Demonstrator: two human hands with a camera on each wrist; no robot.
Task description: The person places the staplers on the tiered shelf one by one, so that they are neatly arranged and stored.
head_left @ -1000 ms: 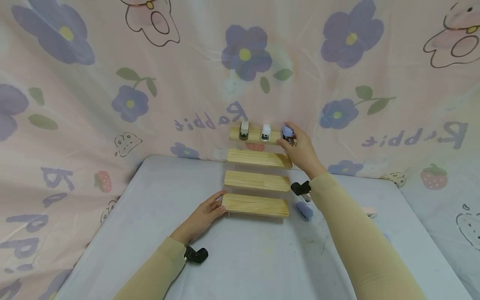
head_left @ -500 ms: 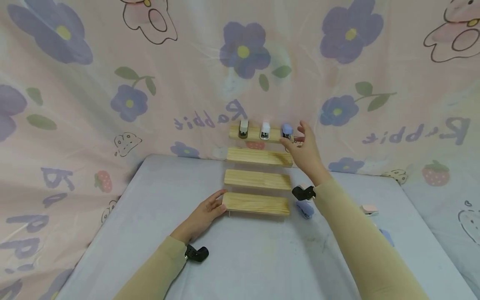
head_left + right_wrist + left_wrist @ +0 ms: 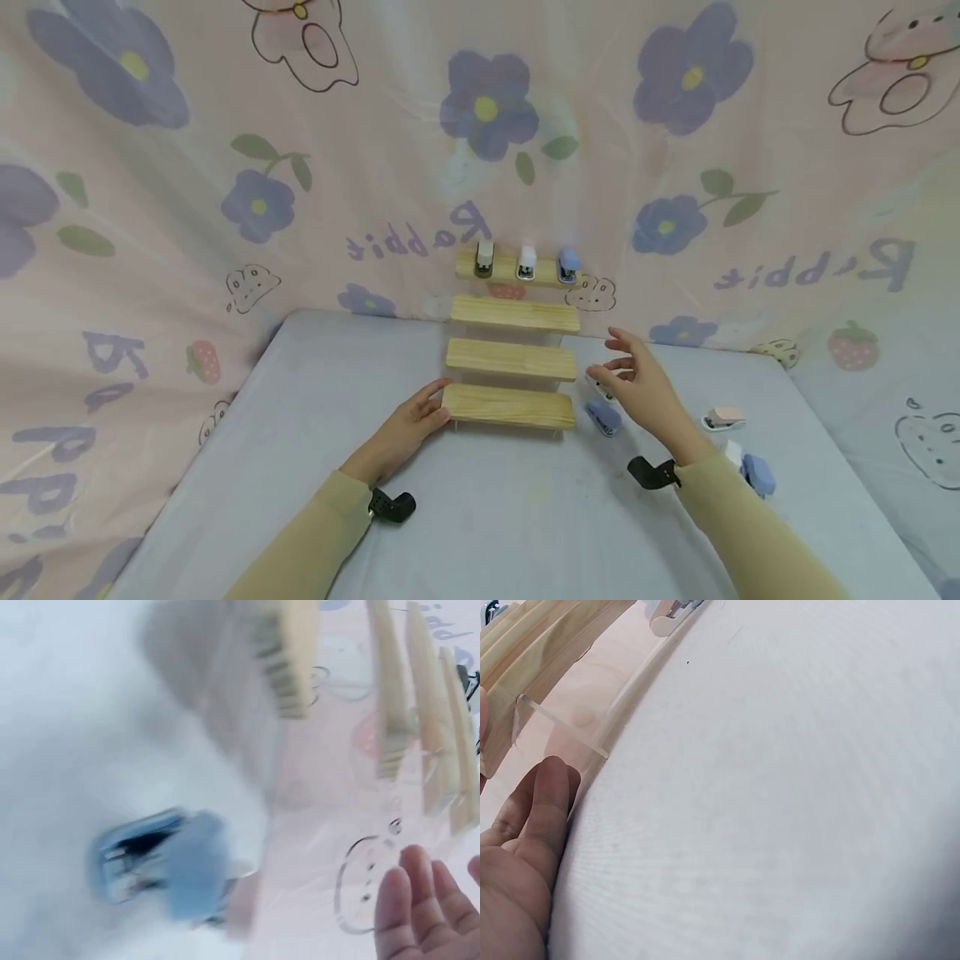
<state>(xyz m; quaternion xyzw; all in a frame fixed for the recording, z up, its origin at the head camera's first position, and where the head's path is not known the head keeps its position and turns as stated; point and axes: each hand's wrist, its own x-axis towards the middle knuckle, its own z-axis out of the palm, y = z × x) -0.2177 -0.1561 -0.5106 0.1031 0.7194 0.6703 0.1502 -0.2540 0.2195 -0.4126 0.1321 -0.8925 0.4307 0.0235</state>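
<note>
A: What does your left hand [image 3: 401, 433] have?

B: Your left thumb and fingers hold the left end of the wooden rack [image 3: 512, 359] at its lowest shelf.

A: And your right hand [image 3: 647, 396]?

B: Your fingers there are loosely bent, thumb well apart from them, gripping nothing. A pale stapler [image 3: 600, 386] lies beneath your fingertips, partly hidden; a blue stapler [image 3: 603, 418] lies just nearer you.

A: Beyond your fingers?

B: Three staplers [image 3: 527, 265] stand spaced along the top shelf [image 3: 506, 268], well past your right fingertips.
</note>
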